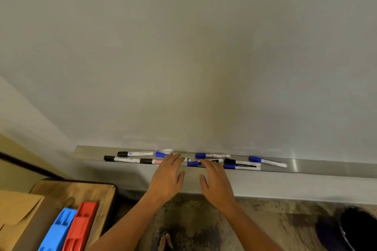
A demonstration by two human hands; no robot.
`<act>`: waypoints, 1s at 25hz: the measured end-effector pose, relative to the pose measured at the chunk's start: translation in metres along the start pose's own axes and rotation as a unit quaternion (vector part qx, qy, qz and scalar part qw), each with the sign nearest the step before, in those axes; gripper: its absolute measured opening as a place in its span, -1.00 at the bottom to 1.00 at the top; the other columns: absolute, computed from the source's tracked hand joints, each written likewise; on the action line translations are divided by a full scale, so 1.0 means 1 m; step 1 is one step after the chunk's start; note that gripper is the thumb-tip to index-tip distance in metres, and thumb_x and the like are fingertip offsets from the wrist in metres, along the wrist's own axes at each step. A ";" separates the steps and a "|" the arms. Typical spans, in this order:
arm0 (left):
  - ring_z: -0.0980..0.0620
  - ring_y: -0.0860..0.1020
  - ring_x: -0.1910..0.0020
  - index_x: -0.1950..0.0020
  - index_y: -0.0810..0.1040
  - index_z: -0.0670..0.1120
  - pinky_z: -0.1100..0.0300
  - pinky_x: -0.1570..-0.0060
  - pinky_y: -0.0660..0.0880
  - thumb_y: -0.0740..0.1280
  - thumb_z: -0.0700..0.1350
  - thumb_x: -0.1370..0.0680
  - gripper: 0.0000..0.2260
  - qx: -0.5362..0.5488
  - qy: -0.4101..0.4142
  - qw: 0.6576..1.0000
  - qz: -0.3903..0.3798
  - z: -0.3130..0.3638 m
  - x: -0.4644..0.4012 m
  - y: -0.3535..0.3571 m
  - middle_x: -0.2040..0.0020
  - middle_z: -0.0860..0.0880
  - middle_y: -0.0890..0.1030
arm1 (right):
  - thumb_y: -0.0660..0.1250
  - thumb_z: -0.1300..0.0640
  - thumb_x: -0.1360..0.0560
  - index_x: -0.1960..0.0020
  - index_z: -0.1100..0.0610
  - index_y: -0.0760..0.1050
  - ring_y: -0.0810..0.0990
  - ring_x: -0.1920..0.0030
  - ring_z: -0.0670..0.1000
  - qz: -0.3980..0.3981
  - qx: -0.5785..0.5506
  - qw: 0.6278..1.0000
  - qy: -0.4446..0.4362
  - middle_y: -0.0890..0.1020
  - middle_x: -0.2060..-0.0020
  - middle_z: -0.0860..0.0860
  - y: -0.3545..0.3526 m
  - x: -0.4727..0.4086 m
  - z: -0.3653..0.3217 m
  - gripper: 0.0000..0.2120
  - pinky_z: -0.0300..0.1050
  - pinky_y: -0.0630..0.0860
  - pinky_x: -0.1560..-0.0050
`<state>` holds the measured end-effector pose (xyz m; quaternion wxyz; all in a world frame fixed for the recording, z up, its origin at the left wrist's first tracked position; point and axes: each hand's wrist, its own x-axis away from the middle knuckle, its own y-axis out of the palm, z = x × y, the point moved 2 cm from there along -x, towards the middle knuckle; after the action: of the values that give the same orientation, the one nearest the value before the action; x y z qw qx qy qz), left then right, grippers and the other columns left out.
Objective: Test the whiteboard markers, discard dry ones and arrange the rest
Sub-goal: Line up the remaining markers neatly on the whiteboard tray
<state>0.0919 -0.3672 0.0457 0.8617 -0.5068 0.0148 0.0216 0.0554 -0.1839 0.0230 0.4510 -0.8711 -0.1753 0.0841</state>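
The markers (241,164), black- and blue-capped, lie scattered in the metal tray (306,166) under the whiteboard (183,57). Both hands reach over the tray with fingers straight and spread, holding nothing: the left hand (166,177) over a black-capped marker, the right hand (217,181) over a blue-capped one. A blue holder (58,228) and a red holder (80,226) sit on the worktop (98,191) at lower left, a black bin (359,228) at lower right

Markers (212,156) on tray (326,166).
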 end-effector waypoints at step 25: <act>-0.15 0.31 -0.43 -0.46 0.33 -0.09 -0.06 -0.45 0.24 0.27 0.14 -0.60 -0.49 -0.205 0.095 0.963 -0.147 0.154 -0.104 0.148 -0.43 -0.13 0.35 | 0.33 0.19 -0.55 -0.38 0.04 0.45 0.49 -0.29 0.02 0.129 0.012 0.987 0.096 0.57 -0.27 0.00 -0.120 0.023 0.185 -0.59 -0.10 0.45 -0.34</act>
<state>-0.0193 -0.1631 -0.0041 0.7276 -0.6689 0.0168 -0.1510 -0.0071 0.0290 0.0138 0.4617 -0.8849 -0.0158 0.0597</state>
